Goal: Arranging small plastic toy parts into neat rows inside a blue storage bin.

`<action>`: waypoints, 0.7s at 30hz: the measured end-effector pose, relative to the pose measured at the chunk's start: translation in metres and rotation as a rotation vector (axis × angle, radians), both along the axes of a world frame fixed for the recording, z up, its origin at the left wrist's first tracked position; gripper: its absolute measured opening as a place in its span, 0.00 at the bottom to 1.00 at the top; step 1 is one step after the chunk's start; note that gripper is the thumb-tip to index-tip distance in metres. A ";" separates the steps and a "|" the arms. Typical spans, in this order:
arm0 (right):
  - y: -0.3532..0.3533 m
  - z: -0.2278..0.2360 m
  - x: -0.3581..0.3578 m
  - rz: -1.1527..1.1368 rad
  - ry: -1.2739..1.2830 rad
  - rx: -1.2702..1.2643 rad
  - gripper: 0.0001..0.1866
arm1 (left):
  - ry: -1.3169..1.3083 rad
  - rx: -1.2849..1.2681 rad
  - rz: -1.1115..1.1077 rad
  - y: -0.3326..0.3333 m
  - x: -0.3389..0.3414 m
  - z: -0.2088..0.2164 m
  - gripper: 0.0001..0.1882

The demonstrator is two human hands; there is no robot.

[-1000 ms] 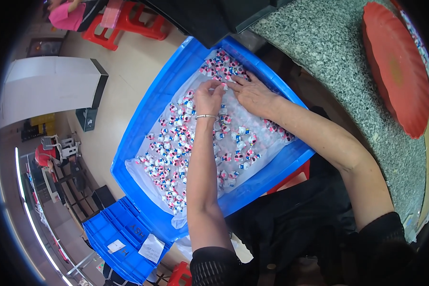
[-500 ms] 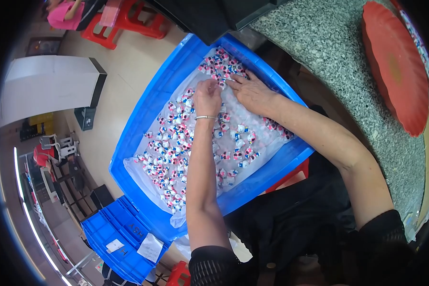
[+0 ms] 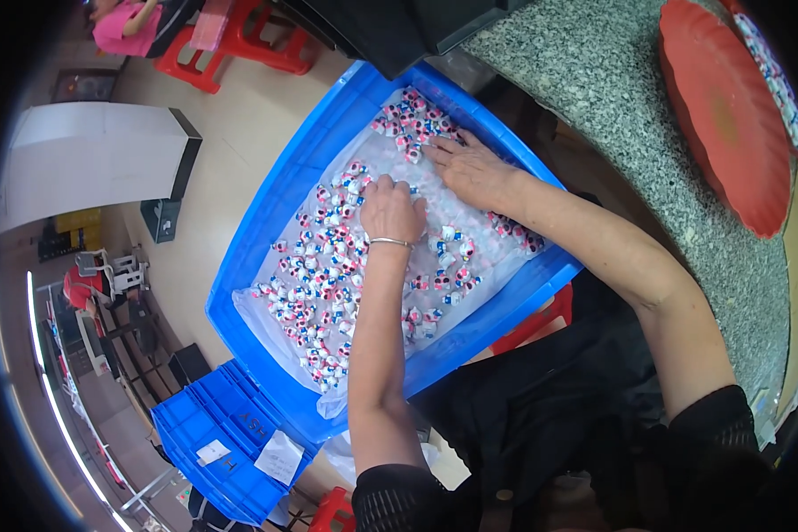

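A large blue plastic crate point(image 3: 279, 191) lies before me, lined with a thin white translucent sheet point(image 3: 255, 326). Many small figurines point(image 3: 315, 284) in white, pink and blue are spread over it, and more pink shows through from below the sheet. My left hand point(image 3: 392, 211) is over the middle of the crate, fingers curled down among the figurines; whatever is under the fingertips is hidden. My right hand point(image 3: 477, 173) rests farther back at the right, its fingers stretched out and apart on the sheet beside a cluster of figurines point(image 3: 408, 120).
A speckled stone counter point(image 3: 594, 80) runs along the right, with a red scalloped tray point(image 3: 727, 124) on it. Stacked blue crates point(image 3: 213, 417) with paper slips stand at the lower left. Black bins point(image 3: 399, 35) overhang the crate's far end. Red stools point(image 3: 266, 40) and a person in pink point(image 3: 126, 28) are beyond.
My left hand has drawn back toward me from beside the right hand, to the middle of the crate. My right hand has hardly moved.
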State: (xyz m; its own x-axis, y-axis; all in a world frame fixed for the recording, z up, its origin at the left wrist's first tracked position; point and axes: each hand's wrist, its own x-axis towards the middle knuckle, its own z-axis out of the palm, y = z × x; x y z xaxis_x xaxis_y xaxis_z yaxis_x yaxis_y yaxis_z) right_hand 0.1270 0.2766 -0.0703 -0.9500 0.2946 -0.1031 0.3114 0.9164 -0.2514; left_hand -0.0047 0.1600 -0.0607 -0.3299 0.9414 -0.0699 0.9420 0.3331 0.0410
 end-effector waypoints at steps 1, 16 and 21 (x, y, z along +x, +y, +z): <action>-0.001 0.004 0.003 -0.003 0.012 -0.004 0.21 | -0.028 -0.027 -0.001 0.001 0.003 0.007 0.14; -0.006 0.012 0.025 0.005 -0.016 -0.037 0.19 | -0.537 0.360 0.073 0.010 -0.004 -0.019 0.17; -0.008 0.004 0.026 -0.017 0.022 -0.017 0.20 | -0.562 0.419 0.061 0.023 0.005 -0.032 0.18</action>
